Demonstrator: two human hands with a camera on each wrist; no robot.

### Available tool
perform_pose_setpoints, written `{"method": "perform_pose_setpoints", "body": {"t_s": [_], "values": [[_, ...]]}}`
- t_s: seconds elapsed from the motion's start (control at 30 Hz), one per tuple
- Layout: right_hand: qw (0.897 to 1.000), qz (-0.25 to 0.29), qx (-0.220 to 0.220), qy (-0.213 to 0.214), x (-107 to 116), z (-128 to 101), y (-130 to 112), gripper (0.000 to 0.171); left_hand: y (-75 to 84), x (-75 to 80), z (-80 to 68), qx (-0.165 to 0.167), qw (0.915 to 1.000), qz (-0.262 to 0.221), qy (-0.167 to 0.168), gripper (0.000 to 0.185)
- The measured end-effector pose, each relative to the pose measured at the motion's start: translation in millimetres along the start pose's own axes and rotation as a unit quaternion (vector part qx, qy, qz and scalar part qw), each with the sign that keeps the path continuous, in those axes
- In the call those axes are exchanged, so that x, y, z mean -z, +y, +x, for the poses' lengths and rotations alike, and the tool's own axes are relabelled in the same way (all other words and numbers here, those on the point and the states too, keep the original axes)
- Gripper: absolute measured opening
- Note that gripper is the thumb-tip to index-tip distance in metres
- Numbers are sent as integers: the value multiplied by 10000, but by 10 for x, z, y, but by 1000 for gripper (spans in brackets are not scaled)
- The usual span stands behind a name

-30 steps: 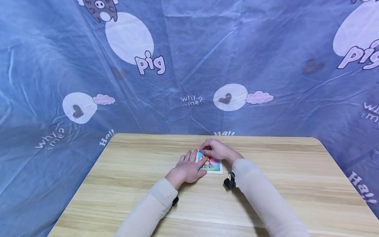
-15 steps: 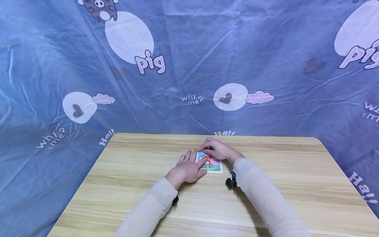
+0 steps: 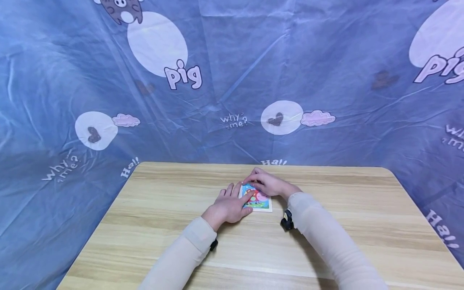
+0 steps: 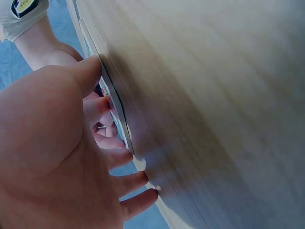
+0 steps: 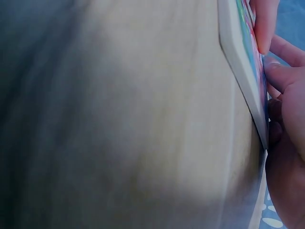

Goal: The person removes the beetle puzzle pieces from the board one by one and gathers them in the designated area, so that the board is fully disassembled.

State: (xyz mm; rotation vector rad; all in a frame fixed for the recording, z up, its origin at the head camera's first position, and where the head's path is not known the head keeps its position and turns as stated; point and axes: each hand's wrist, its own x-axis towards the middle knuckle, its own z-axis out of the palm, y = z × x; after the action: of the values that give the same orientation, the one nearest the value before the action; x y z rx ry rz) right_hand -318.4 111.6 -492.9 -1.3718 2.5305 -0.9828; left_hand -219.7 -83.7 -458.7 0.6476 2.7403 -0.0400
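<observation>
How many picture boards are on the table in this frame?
1. The picture board lies flat mid-table, between both hands: the left hand rests on its left edge, the right hand covers its far edge. Anything under the hands stays hidden.

Bare wooden table (image 3: 344, 225) lies open on every side of the hands; only the blue backdrop (image 3: 224, 80) closes the far edge.
</observation>
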Motion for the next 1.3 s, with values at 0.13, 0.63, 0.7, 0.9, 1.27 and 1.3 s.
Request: {"method": "perform_pose_setpoints", "body": {"t_s": [0.13,0.63,0.7,0.9,1.27,1.3], "values": [[9998,-189,86,-7,-3,-13,-7,32,-6,1,-4,-10,10000,-26,27,60],[9995,-317,28,-37,-20,-20,0,35,-24,-31,16,-36,10000,42,78,60],[9995,-326,5,-40,-18,-23,2,35,-25,-35,18,-52,9999,36,96,60],[9994,-338,-7,-58,-24,-21,14,35,-23,-37,16,-108,9998,24,172,60],[9992,-364,38,-139,-2,-7,-12,34,-27,-46,18,-83,9997,18,231,60],[9992,-365,33,-176,3,-4,-21,34,-28,-46,18,-73,9997,28,230,60]]}}
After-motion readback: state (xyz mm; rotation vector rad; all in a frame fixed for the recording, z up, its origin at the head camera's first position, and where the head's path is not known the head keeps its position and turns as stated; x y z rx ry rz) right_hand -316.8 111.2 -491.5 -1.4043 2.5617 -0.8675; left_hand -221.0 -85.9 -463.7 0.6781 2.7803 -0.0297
